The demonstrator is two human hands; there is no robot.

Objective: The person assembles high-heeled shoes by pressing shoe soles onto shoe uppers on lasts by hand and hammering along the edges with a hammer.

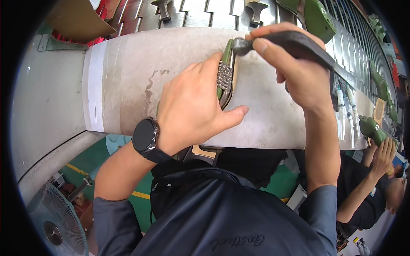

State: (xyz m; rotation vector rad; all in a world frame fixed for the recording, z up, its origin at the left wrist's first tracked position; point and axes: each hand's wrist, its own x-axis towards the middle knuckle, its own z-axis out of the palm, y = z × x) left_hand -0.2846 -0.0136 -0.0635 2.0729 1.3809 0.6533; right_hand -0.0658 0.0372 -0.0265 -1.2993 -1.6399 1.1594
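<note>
My left hand [194,106], with a black watch on its wrist, grips a green shoe [227,55] that has a glittery silver strap [224,77] across it. The shoe stands on edge against the grey worktable [128,81]. My right hand [294,59] is closed around the dark handle of a hammer [299,42], and the hammer's metal head [240,45] rests on the shoe's upper edge. Most of the shoe is hidden under my left palm.
A conveyor of metal slats [196,13] runs behind the table, carrying green shoes on lasts [318,17]. Several syringes [346,113] lie at the table's right end. Another person's hands hold a green shoe [373,130] at right. A fan [57,224] stands low at left.
</note>
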